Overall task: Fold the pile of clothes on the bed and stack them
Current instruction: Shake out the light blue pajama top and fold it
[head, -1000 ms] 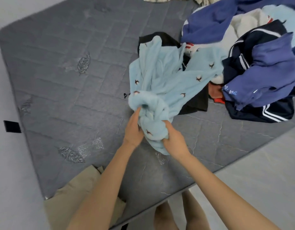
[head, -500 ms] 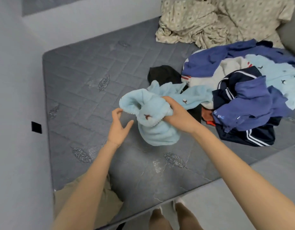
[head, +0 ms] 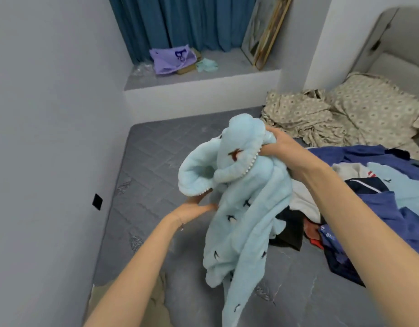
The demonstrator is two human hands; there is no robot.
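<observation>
**A:** Where is the light blue fleece garment?

**B:** The person holds it up over the grey bed, close to the middle of the mattress. The right hand grips a bunched handful at its top, with the fingers curled into the fabric. The rest hangs down in long folds that run to the bottom edge of the view.

**A:** And the other hand?

**B:** The left hand is lower and to the left, with the fingers straight and loose. It reaches under a rolled opening edged with white trim. The fingertips are at the fabric there, but nothing is clasped.

**A:** Any print on the garment?

**B:** Small dark bird-like motifs are scattered over it, and there is one reddish-brown motif near the top.

**A:** Where is the pile of clothes?

**B:** It lies on the bed to the right, under and beyond the right forearm. It mixes dark blue, navy with white stripes, white, black and a bit of red, plus another light blue piece with the same print.

**A:** What else is there?

**B:** Crumpled patterned bedding sits at the head of the bed. Behind it is a window ledge holding a purple bag, with a teal curtain above and picture frames leaning in the corner. A beige cloth lies at the bed's near left corner.
</observation>
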